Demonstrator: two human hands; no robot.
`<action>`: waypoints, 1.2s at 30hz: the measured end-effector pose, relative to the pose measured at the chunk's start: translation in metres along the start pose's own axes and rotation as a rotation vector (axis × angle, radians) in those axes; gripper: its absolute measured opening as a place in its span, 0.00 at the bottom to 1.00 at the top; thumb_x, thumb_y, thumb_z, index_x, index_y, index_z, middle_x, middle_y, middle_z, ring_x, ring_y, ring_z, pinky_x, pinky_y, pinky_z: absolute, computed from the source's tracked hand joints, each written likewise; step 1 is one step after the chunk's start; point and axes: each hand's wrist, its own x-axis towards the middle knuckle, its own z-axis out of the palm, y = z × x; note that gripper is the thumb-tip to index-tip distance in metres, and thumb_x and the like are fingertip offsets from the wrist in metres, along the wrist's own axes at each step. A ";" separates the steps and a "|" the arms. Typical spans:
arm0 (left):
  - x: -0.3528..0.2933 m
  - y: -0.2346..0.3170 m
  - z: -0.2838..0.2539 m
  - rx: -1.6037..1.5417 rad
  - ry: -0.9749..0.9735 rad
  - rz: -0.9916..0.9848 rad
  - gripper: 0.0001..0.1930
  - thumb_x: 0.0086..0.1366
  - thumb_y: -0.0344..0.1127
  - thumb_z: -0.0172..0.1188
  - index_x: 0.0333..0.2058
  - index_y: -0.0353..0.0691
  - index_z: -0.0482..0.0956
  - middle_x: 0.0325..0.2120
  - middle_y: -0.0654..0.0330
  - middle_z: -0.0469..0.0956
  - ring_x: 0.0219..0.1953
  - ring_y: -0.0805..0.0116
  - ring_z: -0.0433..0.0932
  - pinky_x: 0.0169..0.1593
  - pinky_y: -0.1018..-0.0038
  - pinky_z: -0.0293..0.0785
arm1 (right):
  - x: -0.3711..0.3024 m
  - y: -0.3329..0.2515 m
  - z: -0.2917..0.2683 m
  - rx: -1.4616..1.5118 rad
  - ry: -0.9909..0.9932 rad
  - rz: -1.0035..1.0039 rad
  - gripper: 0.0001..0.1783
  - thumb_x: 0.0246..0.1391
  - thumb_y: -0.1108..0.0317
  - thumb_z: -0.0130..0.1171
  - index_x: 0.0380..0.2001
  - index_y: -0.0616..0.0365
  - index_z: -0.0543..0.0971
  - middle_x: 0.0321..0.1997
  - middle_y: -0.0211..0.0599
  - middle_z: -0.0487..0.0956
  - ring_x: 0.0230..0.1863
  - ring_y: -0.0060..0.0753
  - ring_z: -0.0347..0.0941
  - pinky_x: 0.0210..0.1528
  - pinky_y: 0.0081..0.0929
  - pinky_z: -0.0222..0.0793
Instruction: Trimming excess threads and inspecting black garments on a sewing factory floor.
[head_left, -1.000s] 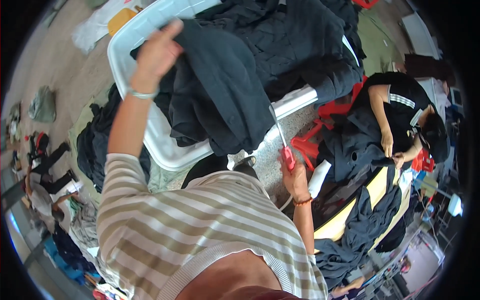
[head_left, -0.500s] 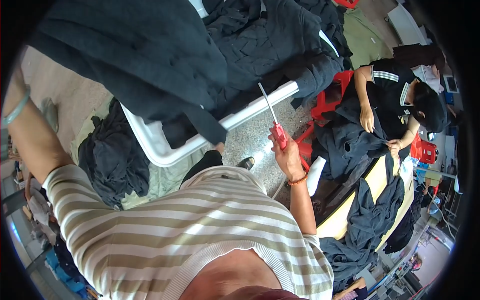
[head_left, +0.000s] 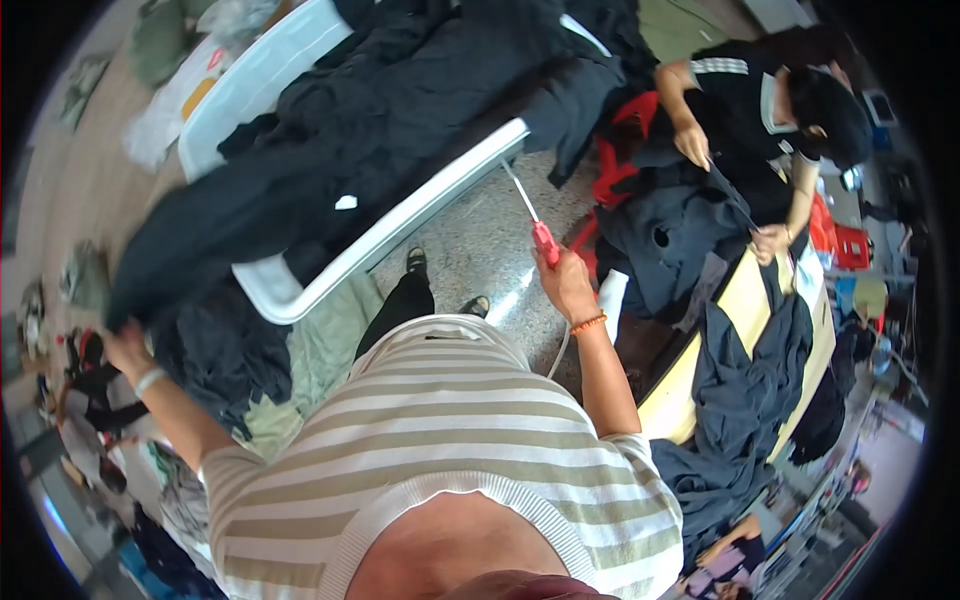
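Observation:
My right hand (head_left: 566,285) is closed round a red-handled tool (head_left: 544,240) with a long thin metal rod; its kind is unclear. The rod's tip is close to the near rim of a white tub (head_left: 420,215). Out at the left, my left hand (head_left: 128,352) is slightly blurred and closed on the end of a dark garment (head_left: 215,220). That garment stretches over the tub's left part, where a heap of black garments (head_left: 440,70) lies. A small white tag (head_left: 346,202) shows on the dark cloth.
Right of me, a co-worker (head_left: 740,110) holds dark cloth (head_left: 665,235) beside red plastic stools (head_left: 612,170). A yellowish board (head_left: 670,408) carries more black garments (head_left: 745,380). A dark cloth pile (head_left: 225,360) and greenish cloth (head_left: 335,325) lie on the floor at left.
My left hand has come down and back into view, pulling the dark garment leftward and lower. The red-handled tool has shifted slightly left. The co-worker's hands have moved on the cloth.

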 end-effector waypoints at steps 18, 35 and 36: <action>-0.405 -0.100 0.753 0.371 -1.413 -0.925 0.30 0.53 0.59 0.62 0.47 0.43 0.71 0.36 0.55 0.76 0.37 0.64 0.73 0.41 0.64 0.68 | 0.058 0.025 -0.028 0.151 0.211 0.307 0.17 0.52 0.58 0.55 0.23 0.63 0.77 0.21 0.54 0.75 0.26 0.55 0.74 0.31 0.41 0.68; -0.395 -0.085 0.786 -0.383 -1.181 -0.960 0.20 0.57 0.27 0.55 0.50 0.34 0.69 0.41 0.58 0.73 0.44 0.64 0.73 0.49 0.70 0.70 | 0.034 0.030 -0.016 0.133 0.315 0.389 0.13 0.46 0.65 0.58 0.21 0.66 0.76 0.22 0.60 0.73 0.28 0.61 0.72 0.31 0.47 0.68; -0.387 -0.066 0.766 -0.434 -1.185 -0.960 0.20 0.57 0.27 0.54 0.50 0.34 0.69 0.42 0.58 0.73 0.44 0.65 0.73 0.49 0.70 0.70 | 0.030 0.035 -0.009 0.141 0.341 0.369 0.13 0.45 0.64 0.58 0.20 0.66 0.76 0.22 0.61 0.73 0.28 0.61 0.72 0.31 0.47 0.68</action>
